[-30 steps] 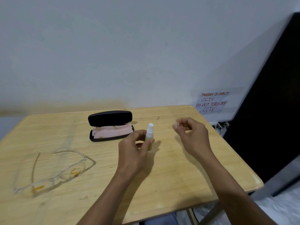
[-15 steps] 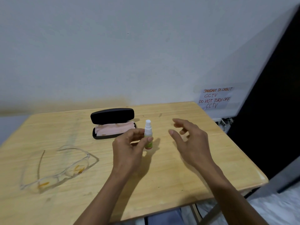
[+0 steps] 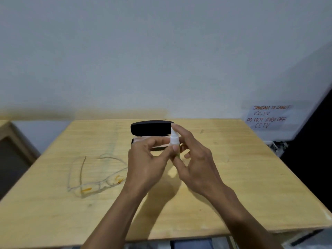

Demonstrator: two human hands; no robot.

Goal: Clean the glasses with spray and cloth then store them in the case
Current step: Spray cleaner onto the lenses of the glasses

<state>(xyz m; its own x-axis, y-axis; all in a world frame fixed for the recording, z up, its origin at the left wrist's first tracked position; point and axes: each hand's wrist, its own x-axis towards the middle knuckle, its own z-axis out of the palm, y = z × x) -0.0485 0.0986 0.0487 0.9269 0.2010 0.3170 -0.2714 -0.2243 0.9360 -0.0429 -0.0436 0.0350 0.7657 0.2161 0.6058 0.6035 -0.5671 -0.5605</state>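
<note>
White spray bottle (image 3: pixel 174 139) is being pinched upright by the left hand (image 3: pixel 146 163) above the middle of the table (image 3: pixel 233 177), fingers closing on its body, while the right hand (image 3: pixel 195 159) is curling round it with a fingertip reaching over the nozzle, probably getting set to pump or uncap. Clear glasses (image 3: pixel 93 178) are lying untouched toward the table's left edge, and the black case (image 3: pixel 150 129) is sitting open near the far edge with a pink cloth (image 3: pixel 142 140) inside, kept ready for wiping and storing.
</note>
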